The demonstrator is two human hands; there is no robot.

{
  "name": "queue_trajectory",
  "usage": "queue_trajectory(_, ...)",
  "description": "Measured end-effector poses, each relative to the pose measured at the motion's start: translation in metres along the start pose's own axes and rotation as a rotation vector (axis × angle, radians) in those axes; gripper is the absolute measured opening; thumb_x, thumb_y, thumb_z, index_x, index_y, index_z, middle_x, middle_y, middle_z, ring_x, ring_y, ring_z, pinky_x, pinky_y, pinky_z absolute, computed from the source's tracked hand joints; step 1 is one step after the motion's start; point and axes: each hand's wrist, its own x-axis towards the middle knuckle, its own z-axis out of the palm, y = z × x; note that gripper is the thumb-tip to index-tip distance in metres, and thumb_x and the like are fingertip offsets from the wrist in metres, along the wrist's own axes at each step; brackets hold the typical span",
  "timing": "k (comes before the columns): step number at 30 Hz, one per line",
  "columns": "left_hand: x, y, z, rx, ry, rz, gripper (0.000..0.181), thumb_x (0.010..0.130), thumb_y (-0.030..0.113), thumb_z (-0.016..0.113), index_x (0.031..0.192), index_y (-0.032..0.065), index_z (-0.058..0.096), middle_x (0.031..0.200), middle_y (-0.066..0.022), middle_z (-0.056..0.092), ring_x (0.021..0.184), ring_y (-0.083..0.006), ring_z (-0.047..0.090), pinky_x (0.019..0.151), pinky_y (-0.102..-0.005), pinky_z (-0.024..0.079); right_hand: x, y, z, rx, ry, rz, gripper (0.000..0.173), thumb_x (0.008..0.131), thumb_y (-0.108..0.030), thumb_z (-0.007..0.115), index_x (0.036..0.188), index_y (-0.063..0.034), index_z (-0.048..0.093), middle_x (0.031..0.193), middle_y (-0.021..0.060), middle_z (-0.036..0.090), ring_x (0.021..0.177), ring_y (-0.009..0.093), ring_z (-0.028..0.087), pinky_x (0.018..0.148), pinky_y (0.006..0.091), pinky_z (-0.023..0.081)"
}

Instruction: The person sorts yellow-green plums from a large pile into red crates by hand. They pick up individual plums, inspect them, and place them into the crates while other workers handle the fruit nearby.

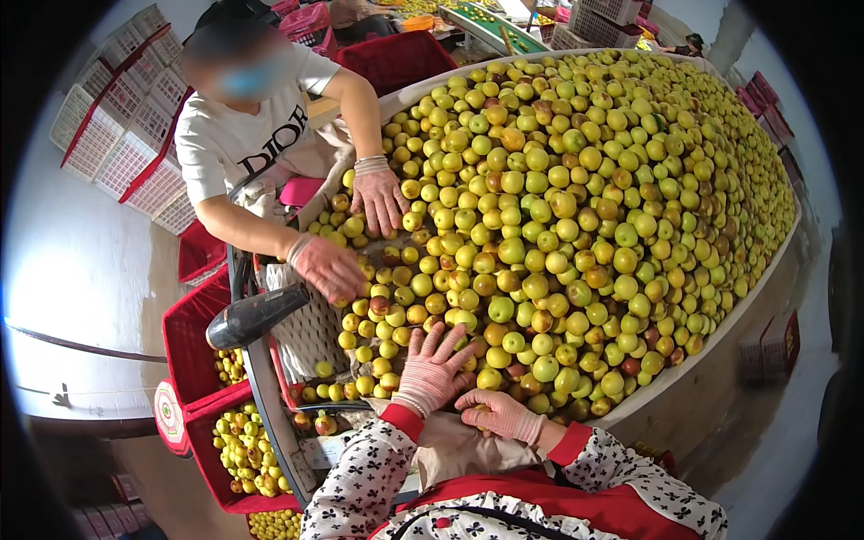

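Note:
A large heap of green-yellow jujube-like fruits (553,223), some with brown or red patches, fills a cloth-lined bin in front of me. My left hand (434,368), in a striped knit glove, lies palm down with fingers spread on the near fruits. Just right of it, my right hand (503,413), gloved too, curls its fingers around a yellowish fruit (482,409) by the cloth edge (449,442). Loose fruits lie left of my left hand, towards a pale slatted or woven chute (304,331).
Across the bin, a co-worker's gloved hands (376,197) touch the fruits. A black hair-dryer-like nozzle (256,316) juts over the metal frame (270,412). Red-lined crates (196,432) with fruits stand at left, below stacked white crates (128,115). A green conveyor (496,27) is behind.

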Motion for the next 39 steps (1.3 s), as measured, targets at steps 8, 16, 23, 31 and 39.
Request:
queue_trajectory(8,-0.035,-0.069,-0.019,0.070,0.045,-0.247,0.056,0.079,0.028,0.071,0.133,0.0239,0.056,0.144,-0.0088,0.046,0.131,-0.0362,0.041,0.110,-0.0500,0.033,0.005,0.003,-0.001,-0.169,0.005,-0.152,0.032,0.094,-0.025,0.065,0.117,-0.0028,0.061,0.098,0.0060,0.067,0.089,0.012,0.061,0.081,0.0277,0.051)
queue_trajectory(16,-0.047,-0.073,-0.034,-0.060,0.195,-0.333,0.046,0.080,0.015,0.070,0.125,0.0104,0.061,0.137,-0.0161,0.052,0.128,-0.0397,0.044,0.107,-0.0476,0.039,0.006,0.004,0.000,-0.261,-0.002,-0.265,0.033,0.093,-0.026,0.064,0.116,-0.0024,0.060,0.100,0.0107,0.068,0.091,0.018,0.064,0.083,0.0319,0.051)
queue_trajectory(23,0.003,-0.004,-0.005,0.085,-0.073,-0.010,0.059,0.084,0.051,0.064,0.138,0.0312,0.051,0.146,-0.0046,0.044,0.139,-0.0389,0.031,0.112,-0.0655,0.019,0.005,-0.003,0.001,-0.261,-0.017,-0.182,0.032,0.092,-0.026,0.064,0.115,-0.0029,0.061,0.102,0.0122,0.069,0.093,0.022,0.066,0.084,0.0335,0.051)
queue_trajectory(31,0.000,-0.039,-0.003,0.029,-0.032,-0.127,0.064,0.078,0.044,0.073,0.137,0.0274,0.053,0.150,-0.0045,0.039,0.139,-0.0371,0.031,0.113,-0.0567,0.026,0.001,-0.005,0.000,-0.277,-0.005,-0.208,0.030,0.092,-0.025,0.063,0.113,-0.0031,0.062,0.097,0.0105,0.068,0.085,0.022,0.066,0.079,0.0344,0.053)
queue_trajectory(39,-0.052,-0.073,-0.027,0.297,-0.104,-0.346,0.040,0.080,0.036,0.070,0.116,0.0198,0.067,0.145,-0.0083,0.043,0.132,-0.0365,0.038,0.111,-0.0593,0.027,0.002,-0.002,0.001,-0.402,0.024,-0.397,0.030,0.091,-0.024,0.063,0.111,-0.0015,0.062,0.098,0.0135,0.067,0.091,0.028,0.066,0.082,0.0362,0.052)
